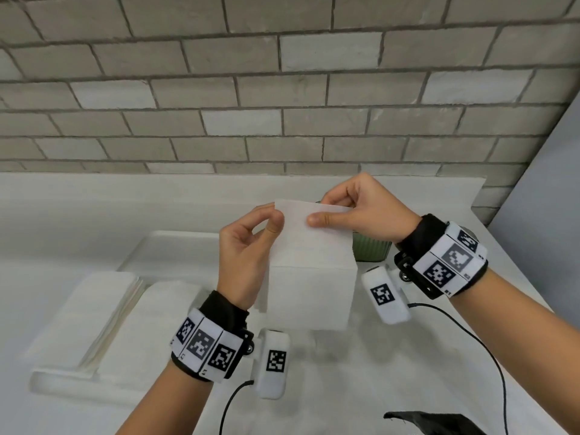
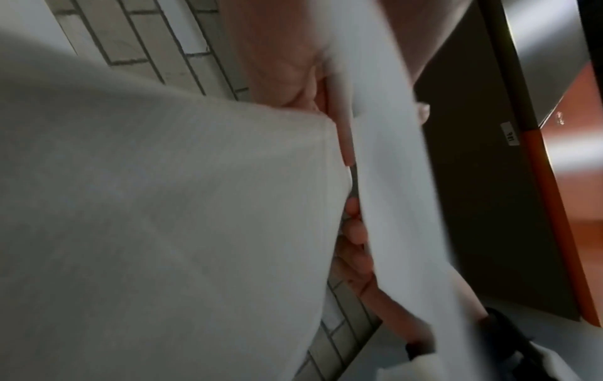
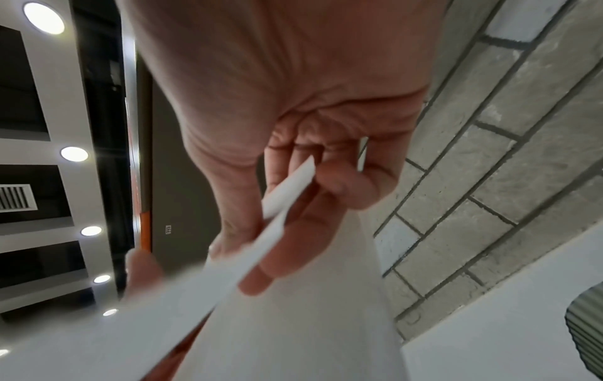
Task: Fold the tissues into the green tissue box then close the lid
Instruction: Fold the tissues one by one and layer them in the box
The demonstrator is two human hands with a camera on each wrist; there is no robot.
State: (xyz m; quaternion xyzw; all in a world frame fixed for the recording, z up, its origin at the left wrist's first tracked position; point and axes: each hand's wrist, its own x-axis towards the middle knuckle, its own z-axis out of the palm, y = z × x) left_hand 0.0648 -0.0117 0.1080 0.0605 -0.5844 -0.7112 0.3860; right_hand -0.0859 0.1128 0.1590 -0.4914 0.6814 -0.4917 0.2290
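A white tissue (image 1: 310,265) hangs in the air above the counter, held up by its top edge. My left hand (image 1: 251,243) pinches the top left corner between thumb and fingers. My right hand (image 1: 354,208) pinches the top right corner, thumb lying across the sheet's front. The green ribbed tissue box (image 1: 372,249) stands behind the sheet, mostly hidden by it and by my right wrist; its lid is not visible. In the left wrist view the tissue (image 2: 391,180) runs edge-on past my fingers. The right wrist view shows the tissue (image 3: 287,296) pinched and a piece of the green box (image 3: 587,330).
A stack of white tissues (image 1: 91,318) lies on a clear tray (image 1: 44,381) at the left. Another white sheet (image 1: 150,328) lies flat beside the stack. A grey brick wall (image 1: 282,89) backs the white counter (image 1: 361,387). A dark object (image 1: 430,423) sits at the near edge.
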